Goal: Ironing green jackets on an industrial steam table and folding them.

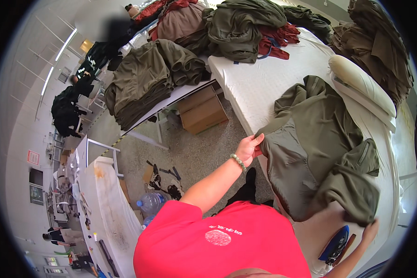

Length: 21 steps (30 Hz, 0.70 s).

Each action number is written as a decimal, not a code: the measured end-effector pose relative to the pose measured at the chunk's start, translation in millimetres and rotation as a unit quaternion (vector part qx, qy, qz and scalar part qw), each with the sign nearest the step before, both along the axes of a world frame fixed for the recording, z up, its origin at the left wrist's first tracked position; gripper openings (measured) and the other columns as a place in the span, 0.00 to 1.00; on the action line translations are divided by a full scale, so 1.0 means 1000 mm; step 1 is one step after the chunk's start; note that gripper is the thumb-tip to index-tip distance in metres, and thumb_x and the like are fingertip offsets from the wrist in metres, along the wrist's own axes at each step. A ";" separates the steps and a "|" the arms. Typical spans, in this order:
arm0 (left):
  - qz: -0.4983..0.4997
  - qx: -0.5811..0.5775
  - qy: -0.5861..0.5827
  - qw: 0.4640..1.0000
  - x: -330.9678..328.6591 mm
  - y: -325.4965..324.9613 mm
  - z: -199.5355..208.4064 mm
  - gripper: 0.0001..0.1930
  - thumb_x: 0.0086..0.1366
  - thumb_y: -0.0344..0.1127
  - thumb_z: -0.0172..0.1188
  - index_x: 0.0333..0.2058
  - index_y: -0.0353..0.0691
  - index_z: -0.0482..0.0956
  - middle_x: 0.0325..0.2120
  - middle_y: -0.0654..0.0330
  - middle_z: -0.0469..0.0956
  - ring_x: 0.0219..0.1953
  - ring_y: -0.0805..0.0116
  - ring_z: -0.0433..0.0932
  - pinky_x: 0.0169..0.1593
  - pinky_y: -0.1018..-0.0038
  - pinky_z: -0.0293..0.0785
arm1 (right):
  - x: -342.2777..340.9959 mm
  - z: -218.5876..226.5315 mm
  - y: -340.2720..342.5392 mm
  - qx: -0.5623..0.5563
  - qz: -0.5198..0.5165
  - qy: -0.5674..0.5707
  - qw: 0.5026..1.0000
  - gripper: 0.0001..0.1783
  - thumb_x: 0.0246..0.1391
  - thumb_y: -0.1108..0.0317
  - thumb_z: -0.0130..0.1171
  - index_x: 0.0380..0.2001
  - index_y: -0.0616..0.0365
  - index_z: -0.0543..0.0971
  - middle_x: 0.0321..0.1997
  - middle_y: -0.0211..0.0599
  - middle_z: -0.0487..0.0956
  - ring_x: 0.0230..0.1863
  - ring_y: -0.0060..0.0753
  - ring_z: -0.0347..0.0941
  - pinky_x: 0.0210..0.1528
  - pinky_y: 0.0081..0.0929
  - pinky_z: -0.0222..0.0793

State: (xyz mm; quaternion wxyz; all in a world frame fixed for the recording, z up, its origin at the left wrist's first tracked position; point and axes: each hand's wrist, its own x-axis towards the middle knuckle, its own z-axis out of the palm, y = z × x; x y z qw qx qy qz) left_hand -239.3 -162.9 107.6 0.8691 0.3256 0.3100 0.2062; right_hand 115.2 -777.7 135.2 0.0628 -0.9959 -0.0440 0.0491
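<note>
Left arm (pixel 213 185) reaching forward (red shirt's (pixel 268 231) white chest print (pixel 217 237) too small to read), left hand (pixel 249 149) pinching the olive garment's (pixel 329 129) left edge. Garment's on the white-covered worktop (pixel 245 88), long axis roughly pointing away from the wearer. Right hand (pixel 370 232) low, at its near-right end; blurred, can't tell grip.

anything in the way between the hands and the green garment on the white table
Nothing visible: the left hand grips an edge of the green garment, and the blurred right hand is at its lower end. The blue iron is nearby, not between.
</note>
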 end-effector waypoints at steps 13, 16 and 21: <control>0.027 0.104 0.292 0.951 0.016 -0.058 -0.027 0.17 0.65 0.46 0.67 0.46 0.42 0.77 0.40 0.66 0.80 0.39 0.74 0.77 0.30 0.78 0.75 | -0.203 -0.031 -0.008 0.011 -0.115 0.009 0.993 0.30 0.56 0.55 0.66 0.55 0.66 0.74 0.45 0.53 0.80 0.47 0.54 0.76 0.52 0.39 0.70; 0.109 0.035 0.206 0.972 0.028 -0.058 -0.014 0.15 0.68 0.44 0.63 0.47 0.41 0.76 0.40 0.64 0.81 0.40 0.72 0.79 0.30 0.74 0.80 | -0.205 -0.028 -0.005 0.062 -0.142 0.074 0.985 0.25 0.56 0.57 0.65 0.50 0.64 0.76 0.34 0.47 0.80 0.36 0.48 0.77 0.42 0.37 0.71; 0.147 0.035 0.074 0.986 0.026 -0.047 0.005 0.14 0.72 0.42 0.57 0.47 0.39 0.75 0.41 0.59 0.81 0.40 0.66 0.81 0.35 0.63 0.87 | -0.207 0.023 0.020 0.100 -0.250 0.196 0.943 0.17 0.56 0.61 0.65 0.40 0.64 0.79 0.21 0.33 0.76 0.22 0.31 0.73 0.29 0.30 0.69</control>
